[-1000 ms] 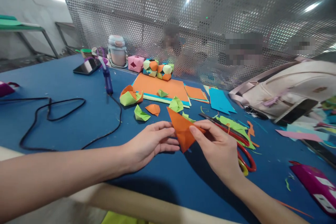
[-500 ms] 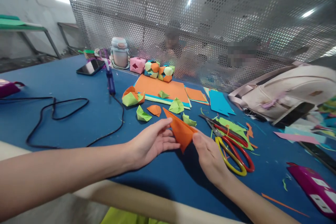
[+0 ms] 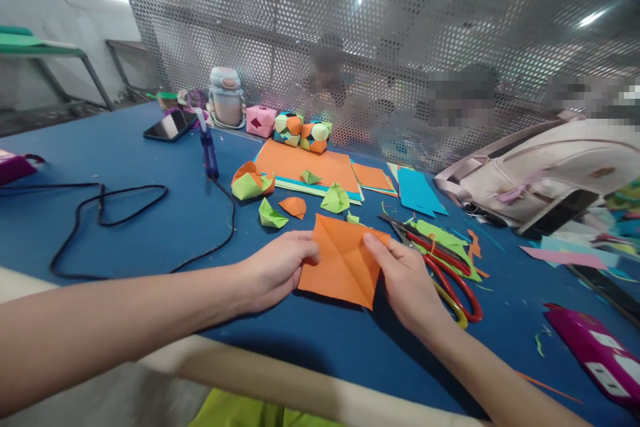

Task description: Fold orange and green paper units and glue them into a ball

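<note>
Orange creased square paper (image 3: pixel 343 273) is held at two edges by the left hand (image 3: pixel 277 270) and right hand (image 3: pixel 413 287) (over the blue-topped counter (image 3: pixel 200 217)).

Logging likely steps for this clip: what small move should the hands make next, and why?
Probably fold the orange sheet along one of its creases: the left hand and right hand hold it spread out by opposite sides, and crease lines already run across its face.

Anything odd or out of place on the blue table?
Clutter: ragged green scraps and an orange scrap strewn by the scissors, unlike the stacked sheets behind. The orange square in the left hand and right hand is creased, with no tear visible.
</note>
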`<state>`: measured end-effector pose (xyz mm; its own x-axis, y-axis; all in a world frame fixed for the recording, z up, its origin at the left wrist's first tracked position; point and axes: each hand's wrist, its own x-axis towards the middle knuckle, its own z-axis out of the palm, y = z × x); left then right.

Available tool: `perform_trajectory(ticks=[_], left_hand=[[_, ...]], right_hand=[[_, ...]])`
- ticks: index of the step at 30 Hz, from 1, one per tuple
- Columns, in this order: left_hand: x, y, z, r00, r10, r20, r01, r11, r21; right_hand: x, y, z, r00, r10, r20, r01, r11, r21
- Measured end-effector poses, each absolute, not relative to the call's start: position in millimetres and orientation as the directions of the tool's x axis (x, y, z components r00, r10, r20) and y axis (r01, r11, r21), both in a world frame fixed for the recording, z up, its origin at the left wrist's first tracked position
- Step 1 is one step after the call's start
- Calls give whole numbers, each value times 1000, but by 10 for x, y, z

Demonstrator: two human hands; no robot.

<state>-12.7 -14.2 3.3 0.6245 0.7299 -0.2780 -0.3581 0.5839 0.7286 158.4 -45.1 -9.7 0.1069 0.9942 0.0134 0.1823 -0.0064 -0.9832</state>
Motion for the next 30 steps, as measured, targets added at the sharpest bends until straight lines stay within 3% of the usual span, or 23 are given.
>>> perform_trajectory(ticks=[4, 9, 16, 24, 30], left_hand=[[-133, -119, 8, 616, 729, -297, -331, 582, 743], [-133, -118, 15, 607, 736, -302, -278, 552, 786], [-154, -134, -10, 645, 729, -230, -232, 474, 850], [-165, -136, -24, 629, 749, -206, -193, 408, 892], [-148, -146, 4, 617, 747, -248, -231, 474, 850]], right_hand=[[1599, -409, -112, 29, 995, -93, -95, -90, -991], [1606, -382, -90, 52, 986, -160, -79, -156, -985], [1569, -396, 4, 26, 967, -252, -209, -242, -948], [1592, -393, -33, -29, 972, -232, -248, -232, -941], [1590, -407, -59, -76, 978, -196, -179, -206, -962]])
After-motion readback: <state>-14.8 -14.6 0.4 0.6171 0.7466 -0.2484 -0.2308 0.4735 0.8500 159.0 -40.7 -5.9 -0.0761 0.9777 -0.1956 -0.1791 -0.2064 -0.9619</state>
